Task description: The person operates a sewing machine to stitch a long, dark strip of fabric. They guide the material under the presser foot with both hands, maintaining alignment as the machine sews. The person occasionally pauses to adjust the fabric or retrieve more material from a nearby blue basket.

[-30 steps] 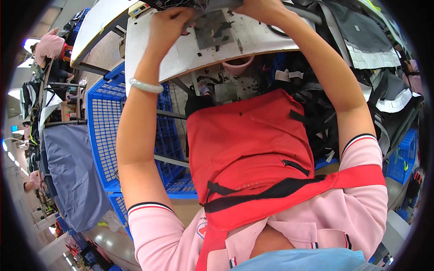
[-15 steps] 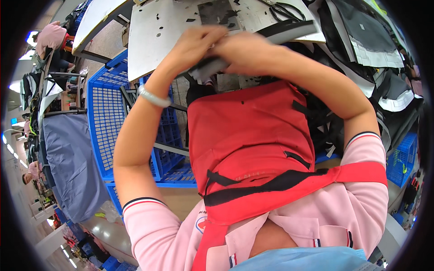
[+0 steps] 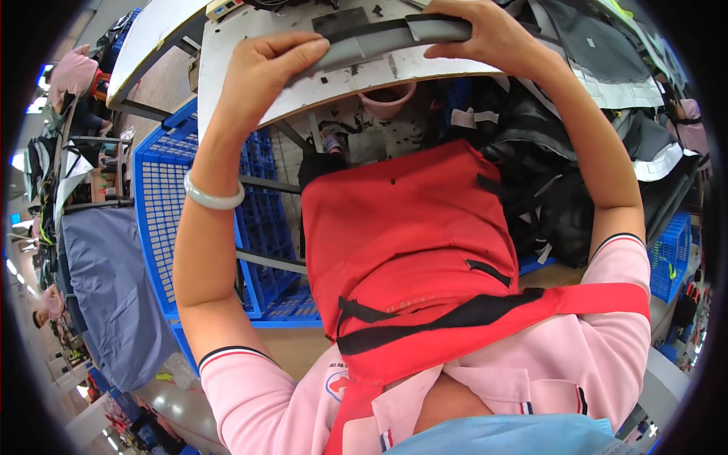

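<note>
A long grey strip with a black edge (image 3: 383,44), which looks like fabric, stretches between my two hands above the white table's front edge. My left hand (image 3: 262,76) pinches its left end, thumb on top and fingers folded beneath. Around the right part of the strip, my right hand (image 3: 489,34) closes with thumb below and fingers above. The strip bows slightly upward in the middle. A pale bangle (image 3: 214,192) circles my left wrist. Part of the strip beyond the right fingers is hidden.
Dark scraps lie on the white table (image 3: 280,38), near a dark plate (image 3: 349,19). Below stands a pink bucket (image 3: 388,102). A blue crate (image 3: 163,220) is at left; black and grey cut pieces (image 3: 599,57) pile up at right. A red apron (image 3: 402,220) covers my lap.
My hands were together over the strip; now they are spread apart, left hand to the left and right hand up and to the right, with the strip drawn out between them.
</note>
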The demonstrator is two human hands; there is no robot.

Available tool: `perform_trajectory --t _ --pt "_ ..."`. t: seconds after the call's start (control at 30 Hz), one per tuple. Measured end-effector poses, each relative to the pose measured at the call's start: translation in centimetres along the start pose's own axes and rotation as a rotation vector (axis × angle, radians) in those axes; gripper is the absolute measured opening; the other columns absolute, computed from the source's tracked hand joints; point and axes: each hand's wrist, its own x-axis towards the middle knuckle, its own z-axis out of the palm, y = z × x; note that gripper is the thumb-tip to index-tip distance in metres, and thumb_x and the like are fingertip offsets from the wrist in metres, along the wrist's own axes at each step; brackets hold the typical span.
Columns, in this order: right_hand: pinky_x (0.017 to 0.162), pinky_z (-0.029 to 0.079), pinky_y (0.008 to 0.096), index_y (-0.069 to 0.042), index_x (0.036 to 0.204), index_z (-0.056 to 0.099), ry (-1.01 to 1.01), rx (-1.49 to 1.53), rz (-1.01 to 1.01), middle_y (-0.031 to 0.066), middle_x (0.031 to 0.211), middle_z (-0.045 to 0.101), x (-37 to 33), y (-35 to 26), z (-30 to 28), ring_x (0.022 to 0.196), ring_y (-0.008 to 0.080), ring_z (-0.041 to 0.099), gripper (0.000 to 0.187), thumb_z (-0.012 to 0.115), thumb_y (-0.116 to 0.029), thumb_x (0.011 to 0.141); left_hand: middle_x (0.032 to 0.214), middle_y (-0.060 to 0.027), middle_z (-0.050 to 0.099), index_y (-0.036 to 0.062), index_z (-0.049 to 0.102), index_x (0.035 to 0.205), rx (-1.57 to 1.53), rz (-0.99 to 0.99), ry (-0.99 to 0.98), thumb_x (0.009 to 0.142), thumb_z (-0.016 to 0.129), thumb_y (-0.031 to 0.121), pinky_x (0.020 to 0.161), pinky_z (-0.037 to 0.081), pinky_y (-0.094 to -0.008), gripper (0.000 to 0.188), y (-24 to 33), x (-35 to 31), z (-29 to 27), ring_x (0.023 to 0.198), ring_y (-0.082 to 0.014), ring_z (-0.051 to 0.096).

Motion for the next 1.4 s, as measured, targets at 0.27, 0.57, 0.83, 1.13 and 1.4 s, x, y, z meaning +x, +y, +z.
perform_trajectory --t 0.27,0.57,0.83,1.13,1.4 --pt "0.083 0.050 0.0451 -0.001 0.120 0.063 -0.001 -0.054 0.060 0.0238 0.102 0.067 2.9 2.7 2.5 0.096 0.0399 0.064 0.064 0.075 -0.048 0.078 0.079 -0.0036 0.069 -0.0022 0.074 0.103 0.226 0.046 0.102 0.088 0.073 0.025 0.065 0.045 -0.0225 0.031 -2.9 3.9 -0.7 0.071 -0.0084 0.058" --pt "0.079 0.052 0.0440 0.000 0.121 0.063 0.018 -0.033 0.111 0.0241 0.097 0.069 3.8 2.5 2.0 0.091 0.0403 0.066 0.064 0.077 -0.046 0.078 0.073 -0.0004 0.066 0.0036 0.075 0.105 0.258 0.089 0.136 0.088 0.072 0.027 0.056 0.035 -0.0207 0.029 -3.4 4.8 -1.0 0.064 -0.0043 0.050" --pt "0.079 0.052 0.0427 0.002 0.125 0.059 0.030 -0.035 0.100 0.0240 0.098 0.069 5.0 2.1 0.7 0.092 0.0379 0.067 0.067 0.077 -0.044 0.079 0.075 -0.0023 0.069 0.0054 0.077 0.102 0.270 -0.001 0.140 0.088 0.070 0.028 0.059 0.042 -0.0223 0.027 -3.9 7.3 -2.2 0.065 -0.0059 0.053" --pt "0.080 0.053 0.0423 -0.008 0.116 0.062 0.166 -0.081 0.022 0.0150 0.100 0.067 2.4 1.4 5.9 0.090 0.0320 0.065 0.038 0.068 -0.012 0.078 0.079 -0.0022 0.068 0.0029 0.074 0.106 0.409 0.102 0.072 0.092 0.066 0.029 0.064 0.045 -0.0216 0.030 -4.4 5.0 -2.3 0.072 -0.0064 0.058" --pt "0.090 0.048 0.0397 -0.006 0.088 0.063 0.012 -0.317 -0.458 0.0102 0.095 0.065 0.9 -10.7 13.8 0.096 0.0273 0.062 0.011 0.059 -0.012 0.079 0.088 -0.0009 0.070 0.0006 0.072 0.106 0.124 0.102 -0.120 0.093 0.066 0.032 0.071 0.050 -0.0266 0.035 -0.2 3.5 5.7 0.076 -0.0088 0.061"
